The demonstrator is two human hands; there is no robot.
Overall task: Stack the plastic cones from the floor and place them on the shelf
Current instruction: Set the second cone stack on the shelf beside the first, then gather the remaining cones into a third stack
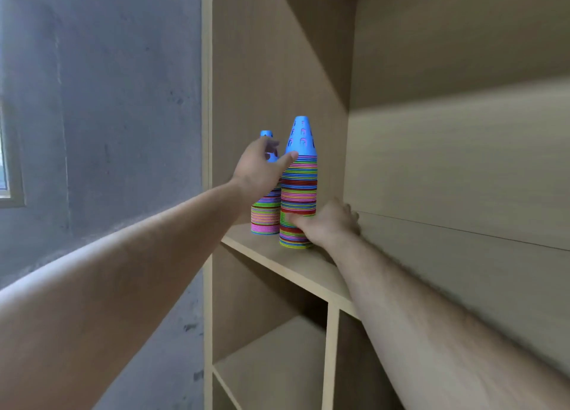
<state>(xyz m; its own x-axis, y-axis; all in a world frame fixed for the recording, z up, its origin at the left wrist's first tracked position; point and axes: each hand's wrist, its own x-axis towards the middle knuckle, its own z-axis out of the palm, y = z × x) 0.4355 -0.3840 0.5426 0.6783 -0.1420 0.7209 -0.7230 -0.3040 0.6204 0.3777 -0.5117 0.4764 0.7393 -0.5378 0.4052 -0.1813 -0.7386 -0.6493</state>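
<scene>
Two stacks of multicoloured plastic cones stand on the wooden shelf [311, 269], each topped by a blue cone. The tall stack [299, 187] is nearer to me. Just behind it to the left stands the short stack [265, 220]. My right hand [331, 224] grips the tall stack low down from the right, thumb across its front. My left hand [257, 170] is up between the two stacks with its fingers spread. Its thumb tip rests on the rim of the tall stack's blue cone and its blurred fingers cover part of the short stack's blue top.
The stacks sit at the shelf's left end, close to the cabinet's side panel [262, 70]. Bare shelf board runs off to the right along the back panel [447, 163]. Lower compartments [271, 348] open beneath. A grey concrete wall [123, 101] and a window edge [7, 169] lie left.
</scene>
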